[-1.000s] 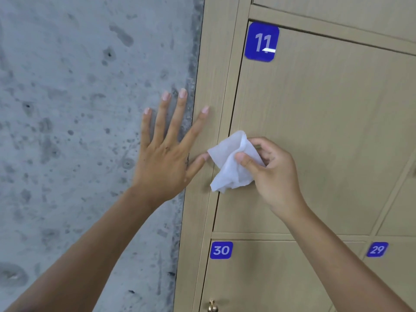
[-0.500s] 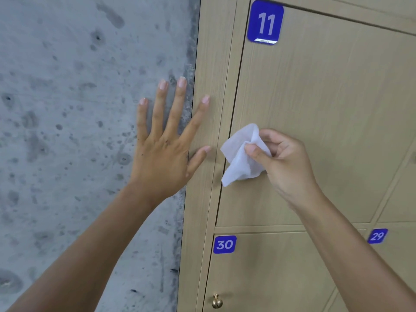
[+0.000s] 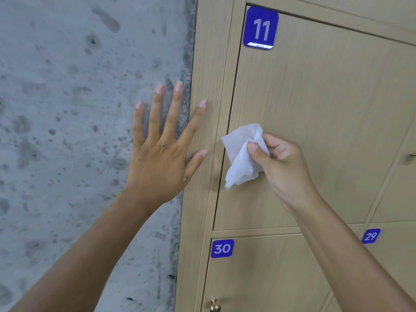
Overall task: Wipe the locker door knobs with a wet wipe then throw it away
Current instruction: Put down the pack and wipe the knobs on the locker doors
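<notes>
Because the wet wipe (image 3: 242, 158) pinched in your right hand (image 3: 281, 167) is limp and light, bunch it; your left hand (image 3: 157, 154) lies splayed, empty.

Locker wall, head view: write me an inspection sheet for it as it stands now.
Surface: wooden locker doors with blue number plates 11, 30 and 29.
Job's things: white wet wipe bunched against door 11's left edge; brass knob on door 30; the knob of door 11 is not seen.
Clutter: nothing seen.
Grippers: right hand pinches the wipe; left hand spread flat across the concrete wall and locker frame.
Cables: nothing seen.
Surroundings: mottled grey concrete left of the lockers.
</notes>
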The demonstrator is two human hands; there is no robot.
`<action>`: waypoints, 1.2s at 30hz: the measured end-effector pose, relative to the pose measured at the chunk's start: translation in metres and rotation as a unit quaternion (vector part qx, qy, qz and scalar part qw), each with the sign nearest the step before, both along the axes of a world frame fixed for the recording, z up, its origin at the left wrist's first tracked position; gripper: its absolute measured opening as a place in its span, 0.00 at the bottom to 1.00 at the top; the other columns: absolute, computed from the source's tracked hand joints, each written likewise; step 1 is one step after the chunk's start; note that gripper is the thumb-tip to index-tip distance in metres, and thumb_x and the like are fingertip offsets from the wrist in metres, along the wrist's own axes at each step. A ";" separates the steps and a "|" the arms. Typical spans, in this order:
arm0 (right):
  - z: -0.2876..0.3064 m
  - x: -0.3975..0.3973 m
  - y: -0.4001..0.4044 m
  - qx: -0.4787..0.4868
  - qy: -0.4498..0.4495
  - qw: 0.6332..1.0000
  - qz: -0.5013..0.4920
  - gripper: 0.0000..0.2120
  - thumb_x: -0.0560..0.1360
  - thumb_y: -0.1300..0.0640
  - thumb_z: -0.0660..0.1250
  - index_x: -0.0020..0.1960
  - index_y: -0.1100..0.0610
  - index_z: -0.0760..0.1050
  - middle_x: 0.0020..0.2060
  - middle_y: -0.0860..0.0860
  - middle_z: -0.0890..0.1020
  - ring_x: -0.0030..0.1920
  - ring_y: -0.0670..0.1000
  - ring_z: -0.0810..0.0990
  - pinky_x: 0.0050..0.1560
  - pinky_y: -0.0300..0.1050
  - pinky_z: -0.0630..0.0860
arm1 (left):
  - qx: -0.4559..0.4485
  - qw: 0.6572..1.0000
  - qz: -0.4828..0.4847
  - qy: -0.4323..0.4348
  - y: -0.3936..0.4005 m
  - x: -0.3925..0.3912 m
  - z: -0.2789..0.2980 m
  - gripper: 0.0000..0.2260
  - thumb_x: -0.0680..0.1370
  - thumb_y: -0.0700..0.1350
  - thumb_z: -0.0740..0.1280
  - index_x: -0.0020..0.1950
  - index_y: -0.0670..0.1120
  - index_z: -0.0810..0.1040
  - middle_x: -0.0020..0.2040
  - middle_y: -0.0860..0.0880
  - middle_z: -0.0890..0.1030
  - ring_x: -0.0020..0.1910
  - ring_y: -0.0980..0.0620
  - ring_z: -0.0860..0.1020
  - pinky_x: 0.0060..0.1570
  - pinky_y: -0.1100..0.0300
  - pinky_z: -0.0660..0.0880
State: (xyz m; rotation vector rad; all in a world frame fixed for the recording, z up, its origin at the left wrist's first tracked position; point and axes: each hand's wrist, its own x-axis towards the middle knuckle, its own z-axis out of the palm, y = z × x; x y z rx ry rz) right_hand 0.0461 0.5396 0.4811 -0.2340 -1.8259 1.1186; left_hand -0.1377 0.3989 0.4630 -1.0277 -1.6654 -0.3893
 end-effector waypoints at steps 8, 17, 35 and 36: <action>0.004 -0.005 -0.007 -0.021 0.027 0.999 -0.023 0.06 0.75 0.60 0.74 0.51 0.59 0.83 0.42 0.52 0.88 0.41 0.46 0.86 0.39 0.34 0.78 | 0.003 1.000 -0.008 0.004 0.000 0.000 0.000 0.33 0.84 0.66 0.49 0.85 0.52 0.44 0.84 0.39 0.45 0.82 0.34 0.44 0.78 0.33 0.48; -0.001 -0.014 -0.005 0.048 0.040 0.996 -0.070 0.18 0.83 0.55 0.63 0.42 0.69 0.72 0.33 0.54 0.74 0.35 0.49 0.71 0.36 0.45 0.66 | 0.003 1.000 -0.010 0.006 0.000 0.000 0.000 0.33 0.84 0.66 0.49 0.85 0.52 0.45 0.84 0.39 0.45 0.82 0.34 0.44 0.78 0.33 0.47; -0.010 -0.043 0.013 0.529 0.037 0.677 -0.509 0.14 0.80 0.52 0.60 0.42 0.59 0.77 0.24 0.50 0.72 0.21 0.53 0.70 0.24 0.39 0.61 | 0.004 1.000 -0.014 0.018 -0.002 -0.002 -0.001 0.33 0.84 0.66 0.48 0.85 0.52 0.45 0.84 0.40 0.46 0.82 0.35 0.45 0.79 0.35 0.46; -0.007 -0.045 0.014 0.526 0.035 0.669 -0.523 0.13 0.79 0.52 0.62 0.42 0.59 0.77 0.23 0.50 0.71 0.20 0.53 0.69 0.24 0.39 0.59 | 0.002 1.000 -0.014 0.020 -0.003 -0.003 -0.001 0.33 0.84 0.66 0.48 0.85 0.52 0.45 0.84 0.40 0.46 0.82 0.35 0.44 0.79 0.35 0.46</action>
